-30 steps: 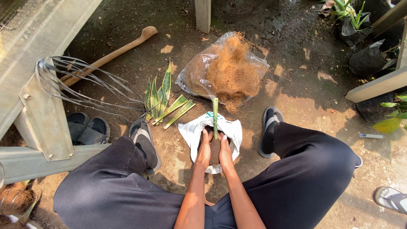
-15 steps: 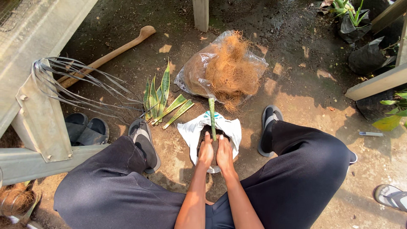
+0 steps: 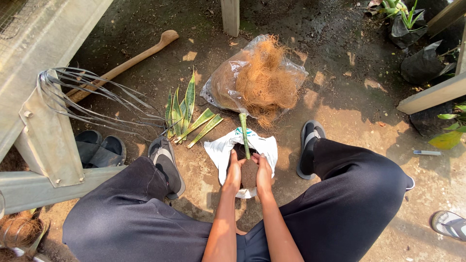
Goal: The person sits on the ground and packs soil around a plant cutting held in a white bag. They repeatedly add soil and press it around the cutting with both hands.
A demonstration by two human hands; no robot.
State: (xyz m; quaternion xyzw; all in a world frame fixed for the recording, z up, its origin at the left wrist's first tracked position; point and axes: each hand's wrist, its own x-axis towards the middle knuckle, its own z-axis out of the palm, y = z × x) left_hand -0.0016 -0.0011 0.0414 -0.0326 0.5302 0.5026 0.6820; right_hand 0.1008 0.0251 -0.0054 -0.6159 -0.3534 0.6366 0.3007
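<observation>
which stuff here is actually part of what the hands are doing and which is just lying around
In use:
- left hand and right hand, pressing either side of the white bag
- upright green leaf cutting standing in the bag
- loose leaf cuttings close by
- clear bag of brown fibre just beyond

Lying about:
- wooden handle
- dark sandals
- black nursery bags

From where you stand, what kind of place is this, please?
Probably an outdoor garden or small plant-nursery corner. The ground is bare soil, a plastic bag of coconut fibre lies open, cut green leaves lie beside it, and both hands press around a leaf cutting in a white bag.
</observation>
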